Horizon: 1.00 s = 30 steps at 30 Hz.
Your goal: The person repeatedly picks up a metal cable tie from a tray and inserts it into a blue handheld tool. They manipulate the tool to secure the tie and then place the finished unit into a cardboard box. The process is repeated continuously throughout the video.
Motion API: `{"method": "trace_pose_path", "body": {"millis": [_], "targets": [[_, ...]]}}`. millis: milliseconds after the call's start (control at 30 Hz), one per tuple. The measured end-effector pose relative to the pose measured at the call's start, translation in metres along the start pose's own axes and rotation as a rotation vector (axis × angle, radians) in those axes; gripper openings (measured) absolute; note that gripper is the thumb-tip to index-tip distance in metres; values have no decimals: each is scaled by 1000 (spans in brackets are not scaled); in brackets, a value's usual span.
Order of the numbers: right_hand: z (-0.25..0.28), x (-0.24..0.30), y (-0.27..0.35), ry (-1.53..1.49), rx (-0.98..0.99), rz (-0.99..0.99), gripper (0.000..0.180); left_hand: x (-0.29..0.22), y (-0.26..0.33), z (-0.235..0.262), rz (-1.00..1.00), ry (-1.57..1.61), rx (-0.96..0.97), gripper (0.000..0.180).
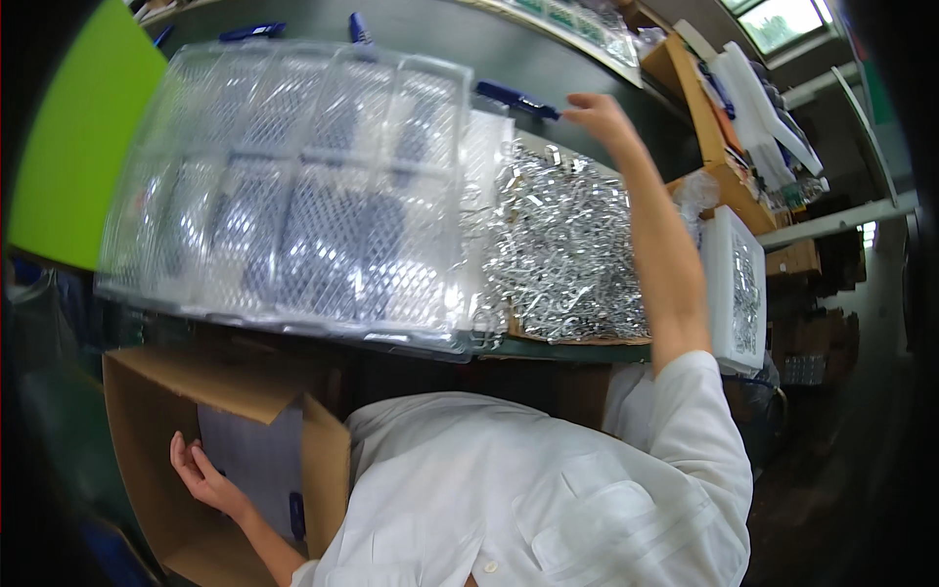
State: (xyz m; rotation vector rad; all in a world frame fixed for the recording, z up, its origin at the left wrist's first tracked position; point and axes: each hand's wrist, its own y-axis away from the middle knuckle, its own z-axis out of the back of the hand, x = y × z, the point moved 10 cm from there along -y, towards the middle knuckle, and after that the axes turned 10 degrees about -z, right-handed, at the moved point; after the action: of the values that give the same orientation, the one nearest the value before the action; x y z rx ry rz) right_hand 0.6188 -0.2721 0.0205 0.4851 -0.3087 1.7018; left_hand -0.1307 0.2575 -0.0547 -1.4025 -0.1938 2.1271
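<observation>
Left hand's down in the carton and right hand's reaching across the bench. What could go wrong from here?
1. The stack of clear plastic trays juts past the bench's near edge, above the open cardboard box; a nudge could tip it.
2. The right hand reaches to the blue tool over the heap of small metal parts; the forearm could sweep some off or get scratched.
3. The left hand works inside the box, away from where the right reaches, so one hand may go unwatched.

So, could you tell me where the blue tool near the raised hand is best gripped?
Probably at the blue tool's near end, coming from its right, where the right hand already reaches it. It lies flat and slanted on the dark table; its left end meets the clear tray stack, leaving less room.
</observation>
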Motion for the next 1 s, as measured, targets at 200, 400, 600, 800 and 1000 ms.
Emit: {"method": "trace_pose_path", "body": {"millis": [200,400,600,800,1000], "targets": [[80,61,172,-201,51,68,38,193,26,101,60,-741,-124,29],[44,59,328,85,-118,261,35,325,99,229,413,-739,-230,37],[37,43,395,-24,-162,67,31,348,105,131,317,-962,555,48],[11,37,384,-185,-176,37,23,351,126,173,-96,-1161,752,44],[25,75,395,-262,-232,122,17,317,87,97,-155,-969,791,43]]}}
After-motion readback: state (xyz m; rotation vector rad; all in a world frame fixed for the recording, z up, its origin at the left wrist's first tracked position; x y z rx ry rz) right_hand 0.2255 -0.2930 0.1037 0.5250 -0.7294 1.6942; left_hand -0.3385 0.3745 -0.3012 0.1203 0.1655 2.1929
